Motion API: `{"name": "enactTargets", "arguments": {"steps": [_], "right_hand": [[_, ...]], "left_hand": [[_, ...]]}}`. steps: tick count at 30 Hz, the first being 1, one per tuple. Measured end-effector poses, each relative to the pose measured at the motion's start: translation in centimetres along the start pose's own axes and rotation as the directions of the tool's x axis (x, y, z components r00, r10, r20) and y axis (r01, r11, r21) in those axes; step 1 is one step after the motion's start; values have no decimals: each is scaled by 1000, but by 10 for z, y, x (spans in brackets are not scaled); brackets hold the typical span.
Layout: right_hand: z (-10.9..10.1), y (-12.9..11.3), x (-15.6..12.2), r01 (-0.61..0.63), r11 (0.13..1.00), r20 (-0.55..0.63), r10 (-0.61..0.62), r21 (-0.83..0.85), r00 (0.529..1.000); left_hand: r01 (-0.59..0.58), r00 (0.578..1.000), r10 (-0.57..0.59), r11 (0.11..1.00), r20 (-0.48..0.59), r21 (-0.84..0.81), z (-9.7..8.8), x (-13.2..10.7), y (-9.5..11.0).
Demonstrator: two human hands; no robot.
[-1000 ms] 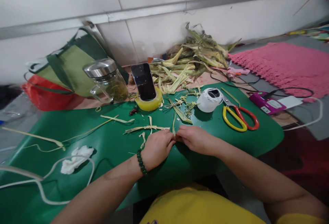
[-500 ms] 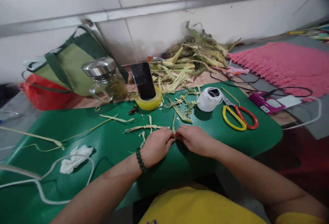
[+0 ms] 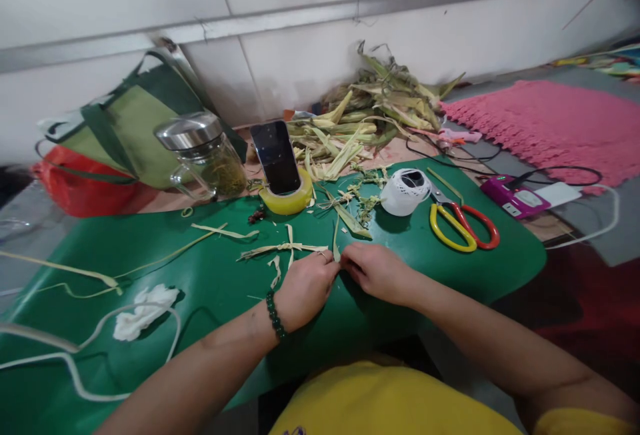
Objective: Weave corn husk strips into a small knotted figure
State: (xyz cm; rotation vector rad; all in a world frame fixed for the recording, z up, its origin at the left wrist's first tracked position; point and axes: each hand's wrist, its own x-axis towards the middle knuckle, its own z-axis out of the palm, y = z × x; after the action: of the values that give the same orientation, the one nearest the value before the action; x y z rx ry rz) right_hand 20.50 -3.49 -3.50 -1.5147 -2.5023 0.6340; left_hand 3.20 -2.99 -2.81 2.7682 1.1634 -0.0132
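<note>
My left hand (image 3: 309, 283) and my right hand (image 3: 375, 272) meet over the front part of the green table mat (image 3: 220, 315), fingertips nearly touching. Both are closed in a pinch on a narrow corn husk strip (image 3: 337, 240), whose pale green end sticks up between them; the rest is hidden by the fingers. Just beyond my left hand lies a knotted, cross-shaped piece of husk (image 3: 290, 246), with a short curled scrap (image 3: 275, 271) below it. To the right of my right hand rest scissors (image 3: 463, 225) with one yellow and one red handle.
A phone (image 3: 276, 155) leans in a yellow tape roll (image 3: 287, 200). Behind are a lidded glass jar (image 3: 200, 162), a green bag (image 3: 130, 115) and a heap of corn husks (image 3: 380, 102). White string (image 3: 405, 195), a purple power strip (image 3: 515, 196) and crumpled tissue (image 3: 146, 312) lie around.
My hands stay together at almost the same spot, with the left wrist and fingers turned slightly. The whole view has shifted a little.
</note>
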Motion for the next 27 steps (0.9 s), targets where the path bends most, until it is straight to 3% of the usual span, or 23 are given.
{"name": "enactTargets", "arguments": {"steps": [7,15,20,27], "right_hand": [[1,3,-7,164,966,-20,-172,-201,985],[9,7,-4,259,919,0,-271,-297,962],[5,7,3,165,958,44,-159,-233,986],[-4,5,9,-7,996,51,2,89,999]], "left_hand": [[-20,1000,20,1000,-6,-21,-8,-4,9],[35,996,-37,999,-83,-28,4,-3,10],[97,995,-98,994,-24,-51,0,-2,10],[149,988,-145,986,53,-71,-5,1,6]]}}
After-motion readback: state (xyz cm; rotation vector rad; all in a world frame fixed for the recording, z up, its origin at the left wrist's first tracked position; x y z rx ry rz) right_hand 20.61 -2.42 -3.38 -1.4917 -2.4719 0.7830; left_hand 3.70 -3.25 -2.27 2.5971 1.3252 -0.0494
